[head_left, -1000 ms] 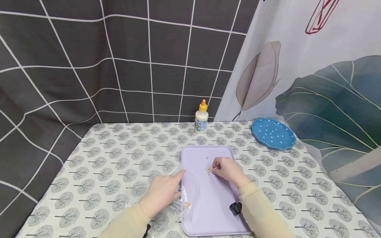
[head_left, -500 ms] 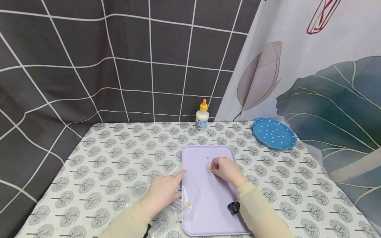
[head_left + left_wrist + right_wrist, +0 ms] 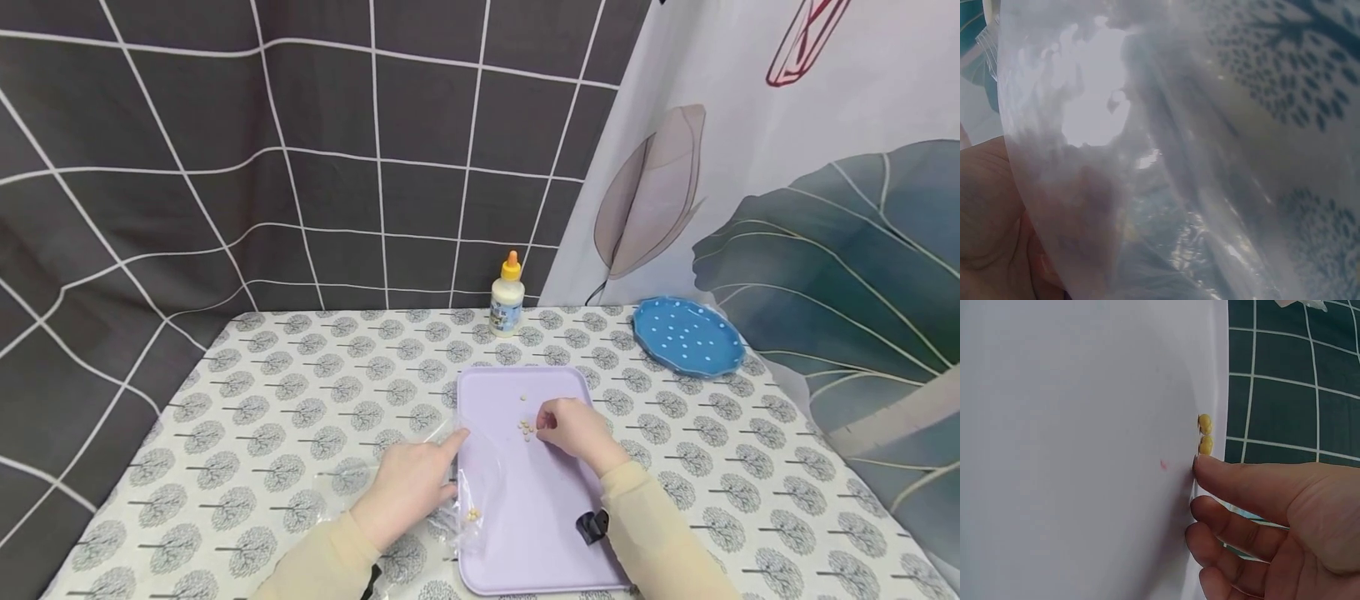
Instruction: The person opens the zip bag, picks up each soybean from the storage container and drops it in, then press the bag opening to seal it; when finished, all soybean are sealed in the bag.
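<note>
My left hand [image 3: 411, 477] holds a clear plastic bag [image 3: 489, 533] at the left edge of the lilac tray [image 3: 540, 550]. A few yellow beans [image 3: 473, 515] sit inside the bag. In the left wrist view the shiny film [image 3: 1210, 244] fills most of the picture and veils the fingers. On the tray's far half lie several loose yellow beans [image 3: 525, 427], with a single bean [image 3: 522, 398] farther back. My right hand [image 3: 573, 427] is beside them, fingers curled down. In the right wrist view its thumb almost touches two beans [image 3: 1205, 434]; whether a bean is pinched is hidden.
Behind the tray stands a white glue bottle [image 3: 507, 300] with a yellow and orange cap. A blue dotted plate [image 3: 688, 337] lies at the back right. Tree-patterned cloth [image 3: 300, 417] covers the table, and a dark grid curtain [image 3: 322, 183] hangs behind it.
My right hand shifts slightly left and then back right beside the loose beans. The left hand and the bag stay in place.
</note>
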Available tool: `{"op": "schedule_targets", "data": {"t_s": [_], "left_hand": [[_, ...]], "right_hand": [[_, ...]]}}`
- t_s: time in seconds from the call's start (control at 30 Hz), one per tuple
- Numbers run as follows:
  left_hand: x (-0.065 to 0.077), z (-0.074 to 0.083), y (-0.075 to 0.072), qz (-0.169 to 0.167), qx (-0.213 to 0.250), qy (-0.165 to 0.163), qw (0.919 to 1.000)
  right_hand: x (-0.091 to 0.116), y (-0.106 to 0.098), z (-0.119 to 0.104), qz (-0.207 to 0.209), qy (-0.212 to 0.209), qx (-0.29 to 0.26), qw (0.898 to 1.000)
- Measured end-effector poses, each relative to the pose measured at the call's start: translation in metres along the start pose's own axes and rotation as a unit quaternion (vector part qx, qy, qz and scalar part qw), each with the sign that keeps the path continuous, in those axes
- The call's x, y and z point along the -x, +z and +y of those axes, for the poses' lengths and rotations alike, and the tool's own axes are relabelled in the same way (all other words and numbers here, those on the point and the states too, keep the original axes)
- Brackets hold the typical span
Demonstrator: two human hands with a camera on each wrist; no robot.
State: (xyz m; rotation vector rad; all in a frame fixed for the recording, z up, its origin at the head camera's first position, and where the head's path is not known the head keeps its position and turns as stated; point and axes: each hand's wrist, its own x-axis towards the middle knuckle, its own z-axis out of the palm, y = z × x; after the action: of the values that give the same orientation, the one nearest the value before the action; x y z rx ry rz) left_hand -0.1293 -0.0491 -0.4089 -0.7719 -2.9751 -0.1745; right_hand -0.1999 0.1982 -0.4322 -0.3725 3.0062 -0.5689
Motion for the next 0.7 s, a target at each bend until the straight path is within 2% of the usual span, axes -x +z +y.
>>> {"op": "schedule_targets", "data": {"t_s": [0.3, 0.47, 0.57, 0.7], "left_hand": [[0.001, 0.0, 0.0, 0.0, -0.006, -0.001, 1.0], [0.001, 0.001, 0.0, 0.002, -0.011, 0.0, 0.9999], [0.001, 0.002, 0.001, 0.002, -0.011, -0.002, 0.9999], [0.0, 0.003, 0.002, 0.001, -0.015, -0.005, 0.9999]], "right_hand": [[0.004, -0.003, -0.002, 0.001, 0.005, -0.005, 1.0], [0.012, -0.007, -0.008, 0.001, 0.001, -0.058, 0.998], [0.019, -0.011, -0.018, -0.004, -0.034, -0.099, 0.995], [0.027, -0.015, -0.033, -0.004, -0.118, -0.125, 0.985]]}}
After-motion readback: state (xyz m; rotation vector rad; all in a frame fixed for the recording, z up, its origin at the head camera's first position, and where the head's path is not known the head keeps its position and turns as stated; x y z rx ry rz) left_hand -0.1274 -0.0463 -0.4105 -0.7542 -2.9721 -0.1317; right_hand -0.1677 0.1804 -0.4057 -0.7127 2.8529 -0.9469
